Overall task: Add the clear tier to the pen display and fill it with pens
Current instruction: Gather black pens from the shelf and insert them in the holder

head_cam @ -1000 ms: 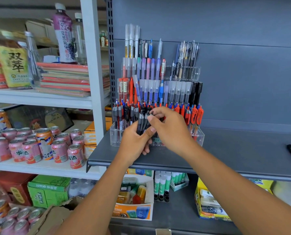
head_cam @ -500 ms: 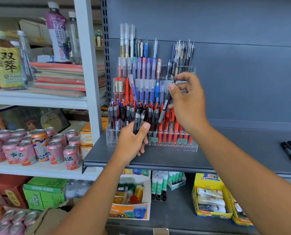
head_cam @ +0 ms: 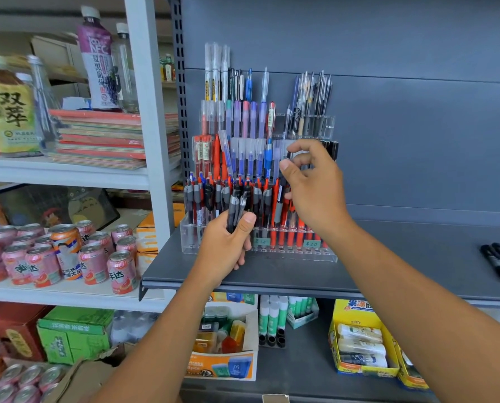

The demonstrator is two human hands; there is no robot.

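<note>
Up on the grey shelf (head_cam: 388, 257) we're slotting a pen (head_cam: 279, 205) just taken from the bunch (head_cam: 237, 206) our left hand (head_cam: 225, 251) is gripping; right hand (head_cam: 315, 187) seemingly pinching it.

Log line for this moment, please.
left hand: holds pens | right hand: pinches pen at display | stage: filling

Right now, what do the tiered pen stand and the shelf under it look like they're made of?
Pen stand: clear, glossy rigid plastic, likely acrylic; pens and price labels show through its walls. Shelf: grey, matte, probably painted metal, judging by its thin folded front edge.
</note>
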